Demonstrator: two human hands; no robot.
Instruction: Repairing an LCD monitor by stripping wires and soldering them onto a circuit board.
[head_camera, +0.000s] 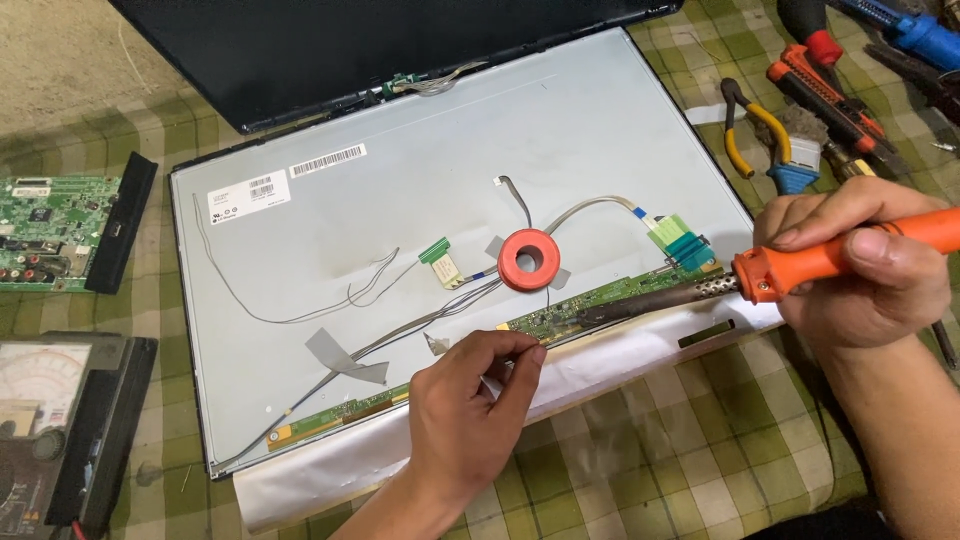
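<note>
Both hands work along the near edge of a flat display panel (600, 130) lying face down on a green checked cloth (700, 460). Right hand (860, 265) is closed around the orange handle of a soldering iron (800, 265), thumb on top, with the dark metal barrel reaching leftward so that its tip rests on the long green circuit strip (610, 298) at the panel's lower edge. Left hand (465, 400) has its fingers drawn together, thumb and fingertips pinching something small at the strip; what it pinches is too small to tell. Its fingertips sit just left of the iron's tip.

Just beyond the left hand's fingertips lies a red ring-shaped spool (528, 259) on the panel's grey metal back, with thin grey wires (300, 315) taped down and trailing away to the left. White reflective sheet (620, 360) pokes out from under the strip, between the two hands.

Beyond the right hand, yellow-handled pliers (750, 130) and an orange utility knife (825, 95) lie on the cloth. Far left of the left hand sit a green circuit board (50, 230) and an analogue multimeter (45, 410). A black monitor casing (350, 50) lies past the panel's far edge.
</note>
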